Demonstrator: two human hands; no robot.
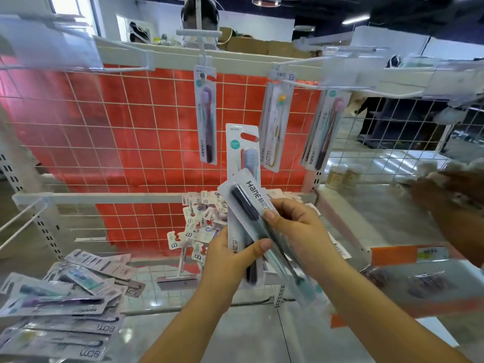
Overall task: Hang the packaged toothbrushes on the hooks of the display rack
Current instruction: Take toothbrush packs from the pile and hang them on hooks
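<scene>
- Both hands up front, mid-frame, working a small bunch of toothbrush packs.
- Left hand (230, 260) grips the lower packs, thumb laid across the front, fingers curled behind.
- Right hand (296, 229) pinches the front pack (251, 205), the 1 w/ "Hane" print and a dark handle; it's tilted, top end pointing up-left.
- Behind it an upright pack (242, 148) w/ a pink-and-blue brush head sticks up out of the bunch; which hand carries it, can't tell.
- Display rack (146, 121): white wire grid, red sheet behind.
- 3 hooks on the top rail loaded: purple-head pack (206, 113) near centre, yellow-head pack (275, 127) to its right, pink-head packs (323, 132) further right.
- Hook (23, 221) at lower left is bare.
- Loose pile of packs (201, 221) sits low behind the grid, just beyond the hands.
- Another heap of packs (62, 305) lies on the shelf (235, 336) at lower left, well apart from the hands.
- At right, another person's arm (450, 205) reaches in, blurred; holding smth pale, can't make it out.
- 2 small jars (343, 176) stand on the next shelf, right of the rack.
</scene>
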